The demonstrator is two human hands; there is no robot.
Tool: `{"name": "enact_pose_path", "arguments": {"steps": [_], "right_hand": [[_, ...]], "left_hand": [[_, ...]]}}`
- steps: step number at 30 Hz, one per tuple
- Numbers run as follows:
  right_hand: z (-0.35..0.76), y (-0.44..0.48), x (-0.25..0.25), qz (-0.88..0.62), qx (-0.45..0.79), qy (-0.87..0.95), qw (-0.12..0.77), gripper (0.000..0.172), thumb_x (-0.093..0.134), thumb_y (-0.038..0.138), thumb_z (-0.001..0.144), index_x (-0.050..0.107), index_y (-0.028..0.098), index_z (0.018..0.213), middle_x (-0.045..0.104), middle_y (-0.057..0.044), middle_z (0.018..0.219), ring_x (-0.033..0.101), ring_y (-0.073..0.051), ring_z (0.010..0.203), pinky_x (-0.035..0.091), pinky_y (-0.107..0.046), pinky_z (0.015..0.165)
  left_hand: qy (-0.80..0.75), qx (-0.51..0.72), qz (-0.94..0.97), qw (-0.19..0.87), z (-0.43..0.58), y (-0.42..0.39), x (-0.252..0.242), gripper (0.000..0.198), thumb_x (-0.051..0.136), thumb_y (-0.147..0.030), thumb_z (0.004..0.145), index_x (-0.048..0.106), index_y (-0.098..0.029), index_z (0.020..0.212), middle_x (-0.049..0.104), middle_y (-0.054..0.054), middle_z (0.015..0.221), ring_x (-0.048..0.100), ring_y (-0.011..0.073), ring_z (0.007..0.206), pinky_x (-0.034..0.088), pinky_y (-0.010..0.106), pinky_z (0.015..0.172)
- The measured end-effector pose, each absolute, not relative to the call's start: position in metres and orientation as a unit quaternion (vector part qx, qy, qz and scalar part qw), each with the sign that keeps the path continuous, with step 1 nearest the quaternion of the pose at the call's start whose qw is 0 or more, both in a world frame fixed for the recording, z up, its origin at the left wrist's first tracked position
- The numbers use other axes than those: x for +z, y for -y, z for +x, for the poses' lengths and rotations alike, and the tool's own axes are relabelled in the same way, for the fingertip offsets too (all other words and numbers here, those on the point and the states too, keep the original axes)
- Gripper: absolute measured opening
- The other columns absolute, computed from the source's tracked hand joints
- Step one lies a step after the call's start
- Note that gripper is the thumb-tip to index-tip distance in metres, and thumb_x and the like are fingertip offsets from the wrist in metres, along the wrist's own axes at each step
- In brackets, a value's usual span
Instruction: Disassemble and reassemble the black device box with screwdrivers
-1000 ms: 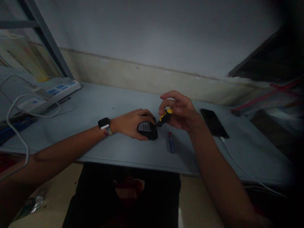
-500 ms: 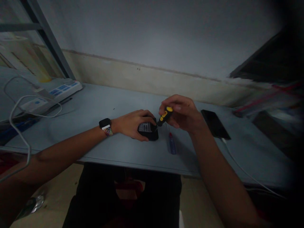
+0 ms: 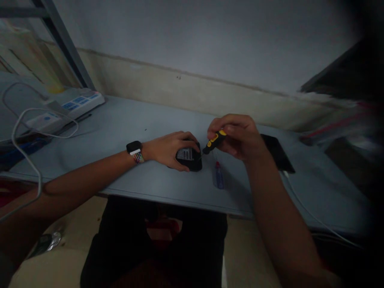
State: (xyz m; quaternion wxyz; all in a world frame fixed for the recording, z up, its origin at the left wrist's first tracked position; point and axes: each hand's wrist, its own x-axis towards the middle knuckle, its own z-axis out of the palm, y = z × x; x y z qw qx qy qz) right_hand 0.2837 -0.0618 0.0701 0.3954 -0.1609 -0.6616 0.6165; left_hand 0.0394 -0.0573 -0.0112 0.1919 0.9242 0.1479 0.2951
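My left hand (image 3: 168, 152) is wrapped around a black computer mouse (image 3: 195, 164) on the table, pressing it down. The mouse lies with its printed label facing up. Pinched in the fingers of my right hand (image 3: 237, 134) is a yellow and black screwdriver (image 3: 213, 141). It slants down to the left, and its thin shaft reaches the mouse's right end; whether the tip sits in a screw hole is too small to tell. Below my right hand lies a small see-through blue tube with a red tip (image 3: 219, 178).
A black phone (image 3: 279, 154) with a white cable (image 3: 309, 212) lies to the right of my right hand. On the left are a white power strip (image 3: 84, 103) and a looping white cable (image 3: 18, 146). The wall (image 3: 168, 76) rises behind the table (image 3: 126, 116).
The screwdriver leans flatter, its handle swung right and away from the mouse along with my right hand. My left hand keeps its hold. The whole view has shifted slightly.
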Motion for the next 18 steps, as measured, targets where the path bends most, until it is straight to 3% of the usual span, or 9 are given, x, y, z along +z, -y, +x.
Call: {"name": "enact_pose_path", "arguments": {"steps": [5, 7, 11, 14, 18], "right_hand": [[0.2826, 0.0599, 0.0707, -0.153, 0.554, 0.692, 0.437, 0.024, 0.093, 0.032, 0.084, 0.073, 0.020, 0.080, 0.081, -0.003, 0.095, 0.046, -0.002, 0.042, 0.027, -0.017, 0.030], [0.2821, 0.0598, 0.0718, -0.133, 0.551, 0.694, 0.444, 0.026, 0.093, 0.027, 0.084, 0.068, 0.021, 0.080, 0.082, -0.002, 0.091, 0.047, -0.003, 0.042, 0.027, -0.016, 0.030], [0.2827, 0.0622, 0.0737, -0.113, 0.614, 0.679, 0.385, 0.021, 0.087, 0.034, 0.092, 0.070, 0.023, 0.100, 0.081, 0.000, 0.081, 0.040, -0.003, 0.035, 0.023, -0.016, 0.028], [0.2827, 0.0654, 0.0747, -0.126, 0.615, 0.680, 0.378, 0.028, 0.084, 0.041, 0.094, 0.075, 0.023, 0.114, 0.081, -0.002, 0.089, 0.042, -0.003, 0.035, 0.028, -0.019, 0.029], [0.2816, 0.0661, 0.0743, -0.163, 0.561, 0.698, 0.414, 0.018, 0.091, 0.035, 0.089, 0.080, 0.021, 0.093, 0.078, -0.004, 0.096, 0.050, -0.004, 0.044, 0.033, -0.022, 0.034]], "left_hand": [[-0.148, 0.290, 0.926, 0.190, 0.0384, 0.0562, -0.0122, 0.063, 0.091, -0.047, 0.080, 0.070, -0.019, 0.133, 0.065, 0.020, 0.139, 0.066, 0.0357, 0.128, 0.055, 0.052, 0.112], [-0.149, 0.288, 0.927, 0.187, 0.0382, 0.0564, -0.0117, 0.063, 0.090, -0.047, 0.081, 0.070, -0.018, 0.133, 0.065, 0.020, 0.139, 0.066, 0.0356, 0.127, 0.055, 0.052, 0.112], [-0.155, 0.278, 0.930, 0.186, 0.0378, 0.0576, -0.0097, 0.063, 0.089, -0.048, 0.082, 0.069, -0.019, 0.134, 0.065, 0.019, 0.139, 0.066, 0.0351, 0.127, 0.054, 0.052, 0.112], [-0.157, 0.277, 0.929, 0.187, 0.0376, 0.0579, -0.0089, 0.061, 0.090, -0.046, 0.081, 0.070, -0.020, 0.132, 0.065, 0.018, 0.139, 0.065, 0.0354, 0.128, 0.054, 0.052, 0.113], [-0.152, 0.282, 0.927, 0.196, 0.0373, 0.0566, -0.0108, 0.062, 0.092, -0.045, 0.078, 0.071, -0.020, 0.131, 0.065, 0.018, 0.138, 0.066, 0.0356, 0.128, 0.054, 0.052, 0.113]]}}
